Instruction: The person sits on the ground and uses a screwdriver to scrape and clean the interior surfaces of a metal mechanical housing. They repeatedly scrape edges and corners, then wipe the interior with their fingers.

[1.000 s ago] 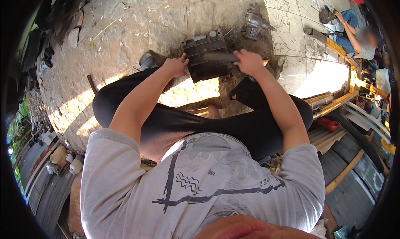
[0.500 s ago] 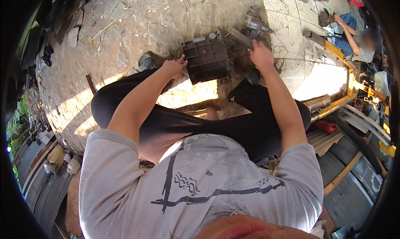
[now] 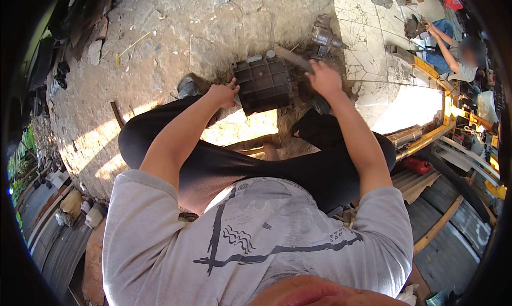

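Note:
A dark metal casing (image 3: 262,84) with a gridded, ribbed face lies in front of my crossed legs. My left hand (image 3: 224,94) grips its left edge, index finger along the side. In my right hand (image 3: 323,77) is a long flat bar or tool (image 3: 293,57), blurred, angled up-left near the casing's upper right corner. A greasy cylindrical metal part (image 3: 323,36) lies just behind the bar, on the floor.
Rough concrete (image 3: 149,50) meets cracked white tiles (image 3: 362,66) on the right. Another person (image 3: 448,52) sits working at upper right, beside a yellow frame (image 3: 426,136). A red container (image 3: 416,165), corrugated sheets (image 3: 445,242) and jugs (image 3: 93,216) lie around me.
The bar in my right hand swung up and right off the casing's face, then back left toward its upper corner. My left hand stays at the casing's edge. The view shifted slightly.

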`<state>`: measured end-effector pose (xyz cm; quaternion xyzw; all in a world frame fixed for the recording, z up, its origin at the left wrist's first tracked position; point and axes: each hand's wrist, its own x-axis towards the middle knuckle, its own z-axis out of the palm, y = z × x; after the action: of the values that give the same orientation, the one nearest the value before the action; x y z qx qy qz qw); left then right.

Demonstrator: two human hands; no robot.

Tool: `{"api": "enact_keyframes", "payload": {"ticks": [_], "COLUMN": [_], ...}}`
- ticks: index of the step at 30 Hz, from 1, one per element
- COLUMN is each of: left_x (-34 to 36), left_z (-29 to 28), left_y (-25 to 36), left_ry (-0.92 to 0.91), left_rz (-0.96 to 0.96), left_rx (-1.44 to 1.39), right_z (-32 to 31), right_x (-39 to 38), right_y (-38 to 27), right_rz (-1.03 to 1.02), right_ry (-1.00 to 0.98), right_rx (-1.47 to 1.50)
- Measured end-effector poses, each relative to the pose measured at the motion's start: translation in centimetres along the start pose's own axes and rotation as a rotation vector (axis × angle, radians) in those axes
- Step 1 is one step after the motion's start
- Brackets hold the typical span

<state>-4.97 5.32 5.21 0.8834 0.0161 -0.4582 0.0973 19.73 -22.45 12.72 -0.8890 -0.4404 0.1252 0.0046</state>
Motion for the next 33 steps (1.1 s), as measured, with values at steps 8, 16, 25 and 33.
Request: {"api": "enact_keyframes", "payload": {"ticks": [8,16,25,33], "left_x": [0.2,0.3,0.1,-0.1], "left_z": [0.4,-0.1,0.0,0.1], "left_y": [-0.1,-0.1,-0.2,-0.3], "left_ry": [-0.045,-0.040,-0.032,-0.040], "left_rz": [-0.004,-0.003,0.005,0.020], "left_rx": [-0.017,-0.015,-0.015,0.001], "right_z": [0.5,1.5,0.3,-1.0], "right_x": [0.0,-1.7,1.4,2.6], "right_y": [-1.1,-5.2,-1.4,-2.0], "right_rz": [0.033,-0.277,0.023,0.023], "right_ry": [-0.122,-0.225,-0.043,-0.057], "right_rx": [-0.057,-0.023,0.002,-0.178]}}
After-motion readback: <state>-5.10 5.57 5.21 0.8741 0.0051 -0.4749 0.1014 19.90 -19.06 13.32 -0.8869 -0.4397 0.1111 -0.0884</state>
